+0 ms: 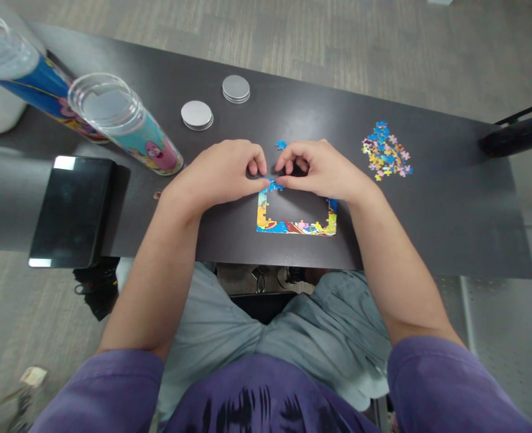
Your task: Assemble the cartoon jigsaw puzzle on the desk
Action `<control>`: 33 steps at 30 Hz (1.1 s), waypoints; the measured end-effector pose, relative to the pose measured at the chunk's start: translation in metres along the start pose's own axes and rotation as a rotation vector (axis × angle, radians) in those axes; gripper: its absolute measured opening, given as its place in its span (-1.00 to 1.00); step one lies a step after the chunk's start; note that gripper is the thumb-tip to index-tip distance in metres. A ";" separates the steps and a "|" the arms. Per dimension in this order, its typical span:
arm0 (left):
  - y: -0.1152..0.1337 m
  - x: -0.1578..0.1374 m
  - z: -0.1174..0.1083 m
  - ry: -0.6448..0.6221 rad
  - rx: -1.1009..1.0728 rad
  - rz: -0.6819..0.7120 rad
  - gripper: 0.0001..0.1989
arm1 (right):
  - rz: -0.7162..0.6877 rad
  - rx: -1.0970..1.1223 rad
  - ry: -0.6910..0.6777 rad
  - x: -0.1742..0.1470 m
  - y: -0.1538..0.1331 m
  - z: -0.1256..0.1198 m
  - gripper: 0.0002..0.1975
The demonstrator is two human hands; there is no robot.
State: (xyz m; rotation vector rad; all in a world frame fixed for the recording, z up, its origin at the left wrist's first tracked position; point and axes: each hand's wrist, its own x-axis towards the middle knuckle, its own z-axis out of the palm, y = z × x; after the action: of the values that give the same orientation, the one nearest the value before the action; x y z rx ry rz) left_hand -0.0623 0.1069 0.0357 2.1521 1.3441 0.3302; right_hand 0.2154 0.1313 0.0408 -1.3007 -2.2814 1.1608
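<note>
A partly joined jigsaw puzzle border (pixel 296 228) lies near the table's front edge, its bottom and sides showing colourful cartoon print. At its top left corner, my left hand (pixel 227 170) is closed, thumb tip on a blue puzzle piece (pixel 273 186). Facing it from the other side, my right hand (pixel 322 170) curls with its thumb and finger at the same blue piece and covers part of the border's top edge. Just beyond the fingertips sits a loose blue piece (pixel 281 145).
A pile of loose puzzle pieces (pixel 386 151) lies to the right. Two stacks of round silver lids (pixel 196 114) stand at the back left. Further left are a clear-topped cartoon canister (pixel 128 123), a taller canister (pixel 44 84) and a black tablet (pixel 73 210). A dark cylinder (pixel 513 137) is at far right.
</note>
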 end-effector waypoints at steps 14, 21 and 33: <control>0.005 0.000 -0.001 -0.009 0.038 -0.017 -0.80 | -0.044 -0.098 -0.016 -0.012 0.017 -0.035 -0.68; 0.005 0.000 -0.002 -0.011 0.031 -0.011 -0.79 | -0.041 -0.138 -0.042 -0.009 0.015 -0.032 -0.77; 0.000 0.000 0.000 -0.003 0.030 -0.009 -0.75 | 0.081 -0.175 0.412 -0.021 0.045 -0.064 -0.79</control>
State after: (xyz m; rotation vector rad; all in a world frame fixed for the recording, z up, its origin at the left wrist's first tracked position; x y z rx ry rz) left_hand -0.0621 0.1069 0.0355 2.1699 1.3648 0.3044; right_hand 0.2901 0.1592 0.0511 -1.5420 -2.0729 0.6462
